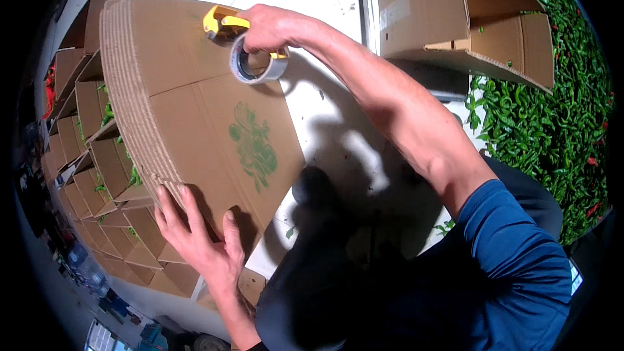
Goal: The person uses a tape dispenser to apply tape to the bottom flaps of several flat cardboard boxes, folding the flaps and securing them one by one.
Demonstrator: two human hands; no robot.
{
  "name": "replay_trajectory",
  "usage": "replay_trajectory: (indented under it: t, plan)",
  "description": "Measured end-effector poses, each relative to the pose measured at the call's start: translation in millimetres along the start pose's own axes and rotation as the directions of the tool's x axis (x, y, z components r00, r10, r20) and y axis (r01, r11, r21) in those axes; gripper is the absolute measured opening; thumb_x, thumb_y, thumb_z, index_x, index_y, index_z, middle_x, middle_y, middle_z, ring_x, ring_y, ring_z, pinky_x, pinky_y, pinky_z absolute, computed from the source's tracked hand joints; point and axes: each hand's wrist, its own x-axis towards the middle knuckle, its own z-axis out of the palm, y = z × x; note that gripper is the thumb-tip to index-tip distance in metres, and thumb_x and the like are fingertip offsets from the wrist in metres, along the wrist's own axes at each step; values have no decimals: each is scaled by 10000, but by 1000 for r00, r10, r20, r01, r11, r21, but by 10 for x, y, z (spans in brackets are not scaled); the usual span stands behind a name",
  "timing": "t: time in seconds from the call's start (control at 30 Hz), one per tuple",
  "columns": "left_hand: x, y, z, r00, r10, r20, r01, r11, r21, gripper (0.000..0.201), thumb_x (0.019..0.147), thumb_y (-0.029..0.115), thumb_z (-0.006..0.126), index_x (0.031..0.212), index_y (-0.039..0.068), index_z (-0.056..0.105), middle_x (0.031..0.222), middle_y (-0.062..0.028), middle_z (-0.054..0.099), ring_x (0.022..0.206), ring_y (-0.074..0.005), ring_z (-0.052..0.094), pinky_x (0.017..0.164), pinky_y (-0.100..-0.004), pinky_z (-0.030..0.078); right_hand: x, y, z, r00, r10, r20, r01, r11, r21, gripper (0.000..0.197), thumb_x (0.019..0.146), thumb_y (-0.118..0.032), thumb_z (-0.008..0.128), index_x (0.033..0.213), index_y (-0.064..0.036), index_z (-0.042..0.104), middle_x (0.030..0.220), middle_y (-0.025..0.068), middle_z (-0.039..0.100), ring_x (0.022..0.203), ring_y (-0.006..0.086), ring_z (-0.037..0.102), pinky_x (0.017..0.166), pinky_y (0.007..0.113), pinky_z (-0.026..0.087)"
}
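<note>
My right hand (268,28) is closed around a yellow tape dispenser (220,22) with a grey roll of packing tape (272,71) on it. It holds the dispenser over the far end of a stack of flattened cardboard boxes (195,110). A green printed picture marks the top box. With fingers spread, my left hand (209,250) lies at the near edge of that stack, its fingertips touching the cardboard. The fingers of my right hand are partly hidden behind the tape and its handle.
An open cardboard box (426,6) stands on a scale (370,6) at the far right. Beside it spreads a large heap of green peppers (546,130) with a few red ones. Rows of open boxes (114,166), several with green peppers inside, stand to the left.
</note>
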Motion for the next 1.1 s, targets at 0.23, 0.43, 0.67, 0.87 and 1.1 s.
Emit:
replay_trajectory:
  t: [0.23,0.43,0.67,0.87,1.1]
  plan:
    - [5,106,25,999,27,-34,-27,1000,5,683,886,267,697,1503,88,466,1578,-209,363,1422,-421,348,1165,-533,275,-194,12,42,997,15,71,-12,999,-44,376,722,-50,619,1095,-21,665,725,118,662,626,195,623,541,351,493]
    - [-22,161,75,998,1,-70,-2,1000,-13,699,863,193,706,1511,112,458,1581,-204,360,1430,-422,340,1171,-527,274,-1015,287,629,964,-136,227,116,988,99,549,719,-88,683,1255,-20,580,919,208,706,876,315,711,785,399,554]
    - [-31,181,45,998,-21,-65,23,999,36,726,858,174,691,1531,139,422,1595,-199,330,1439,-423,325,1185,-526,266,-1600,176,756,923,-50,382,89,992,-86,600,813,-44,642,1378,21,452,905,227,697,881,332,709,737,415,569]
    - [-55,137,62,998,-27,-53,31,997,71,673,886,253,657,1509,107,446,1580,-231,330,1420,-469,331,1164,-560,283,-1009,138,478,784,-139,605,299,939,-172,505,703,-32,656,1201,46,620,954,210,712,891,325,700,786,392,556]
    - [37,229,87,998,-24,-51,23,1000,-16,672,904,221,667,1529,140,435,1608,-199,301,1469,-400,294,1199,-512,233,87,-352,178,569,225,791,344,808,-478,129,681,-28,720,677,-22,591,669,104,576,609,214,546,552,387,429]
